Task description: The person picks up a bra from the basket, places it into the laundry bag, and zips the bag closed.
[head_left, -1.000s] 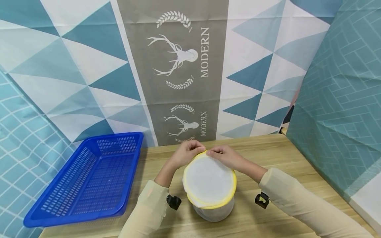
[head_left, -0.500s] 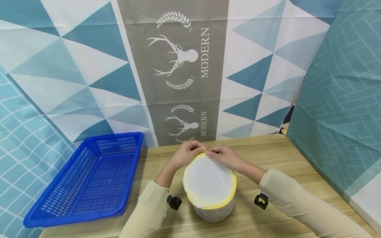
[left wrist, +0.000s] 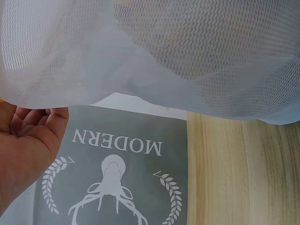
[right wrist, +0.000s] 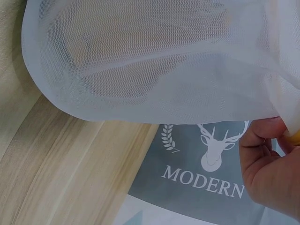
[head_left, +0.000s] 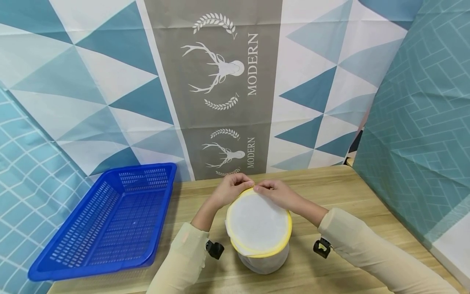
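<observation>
A round white mesh laundry bag [head_left: 258, 222] with yellow edging stands on the wooden table, its flat top facing up. At the far side of its rim, my left hand [head_left: 232, 190] pinches the yellow edge between thumb and curled fingers. My right hand [head_left: 280, 195] pinches the same edge just to the right, the fingertips of both hands almost meeting. In the left wrist view the mesh wall [left wrist: 206, 51] fills the top, with the left hand [left wrist: 33, 136] at its border. The right wrist view has the right hand [right wrist: 274, 159] at the bag's edge. Fingers partly hide what they pinch.
A blue plastic basket [head_left: 161, 228] with slotted walls stands on the left of the table. The wooden tabletop [head_left: 330, 188] reaches back to a patterned cloth backdrop [head_left: 227, 94]. Teal cloth [head_left: 422, 122] hangs along the right side.
My right fingertips have shifted very slightly left along the yellow edge, toward the left hand. The left hand, bag and basket look the same.
</observation>
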Demonstrator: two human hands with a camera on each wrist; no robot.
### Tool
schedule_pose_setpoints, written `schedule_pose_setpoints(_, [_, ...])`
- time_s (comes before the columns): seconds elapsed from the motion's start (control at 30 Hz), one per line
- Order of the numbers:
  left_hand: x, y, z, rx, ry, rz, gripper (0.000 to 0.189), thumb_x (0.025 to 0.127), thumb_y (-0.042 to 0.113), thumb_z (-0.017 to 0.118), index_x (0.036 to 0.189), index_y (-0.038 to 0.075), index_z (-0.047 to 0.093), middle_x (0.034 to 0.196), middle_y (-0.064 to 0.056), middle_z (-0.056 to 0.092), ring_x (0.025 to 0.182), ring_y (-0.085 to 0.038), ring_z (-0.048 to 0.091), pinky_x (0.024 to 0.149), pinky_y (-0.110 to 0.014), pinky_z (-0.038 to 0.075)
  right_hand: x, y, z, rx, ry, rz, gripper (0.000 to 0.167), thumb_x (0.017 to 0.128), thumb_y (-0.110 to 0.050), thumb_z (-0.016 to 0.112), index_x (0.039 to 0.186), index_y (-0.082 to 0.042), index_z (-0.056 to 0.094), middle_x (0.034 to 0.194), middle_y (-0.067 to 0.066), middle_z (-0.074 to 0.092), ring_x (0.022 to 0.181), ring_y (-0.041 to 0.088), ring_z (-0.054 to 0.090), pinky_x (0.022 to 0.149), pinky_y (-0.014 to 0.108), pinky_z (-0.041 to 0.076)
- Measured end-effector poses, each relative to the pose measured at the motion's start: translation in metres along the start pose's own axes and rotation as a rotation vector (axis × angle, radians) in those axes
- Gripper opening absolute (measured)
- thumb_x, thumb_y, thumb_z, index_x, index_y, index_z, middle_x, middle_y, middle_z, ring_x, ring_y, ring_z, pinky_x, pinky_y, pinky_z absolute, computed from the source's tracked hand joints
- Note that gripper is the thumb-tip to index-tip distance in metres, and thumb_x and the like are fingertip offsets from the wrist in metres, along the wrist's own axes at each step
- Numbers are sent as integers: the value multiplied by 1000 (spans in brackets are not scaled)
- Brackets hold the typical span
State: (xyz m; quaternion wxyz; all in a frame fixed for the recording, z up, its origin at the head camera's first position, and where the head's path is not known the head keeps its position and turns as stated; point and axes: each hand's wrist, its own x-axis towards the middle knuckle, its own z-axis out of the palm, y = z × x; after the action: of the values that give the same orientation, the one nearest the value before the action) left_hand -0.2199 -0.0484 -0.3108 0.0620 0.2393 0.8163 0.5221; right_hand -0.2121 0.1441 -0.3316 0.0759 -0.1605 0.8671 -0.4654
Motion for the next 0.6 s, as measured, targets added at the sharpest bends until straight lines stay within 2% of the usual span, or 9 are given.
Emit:
schedule_pose_setpoints(0.1, [3,-5,1,0,1,-2,18,93,12,58,97,-3,66,79,-10,62,63,-9,51,60,-22,45,1,2,0,1,4,-2,35,95,-35,53,113,-9,67,109,10,65,82,12,59,67,24,51])
schedule_pose_setpoints(0.33, [16,-32,4,7,16,-2,19,92,17,59,98,1,67,81,-10,63,63,-10,52,59,-24,46,1,4,-1,-1,5,-2,33,95,-34,53,111,-8,68,104,10,66,75,11,60,63,25,51])
schedule_pose_setpoints(0.6, [16,-36,4,4,32,0,18,92,19,59,97,3,68,81,-10,63,63,-10,52,58,-23,46,1,5,-1,-10,5,-14,33,96,-32,51,108,-7,69,94,10,67,66,11,60,57,27,52])
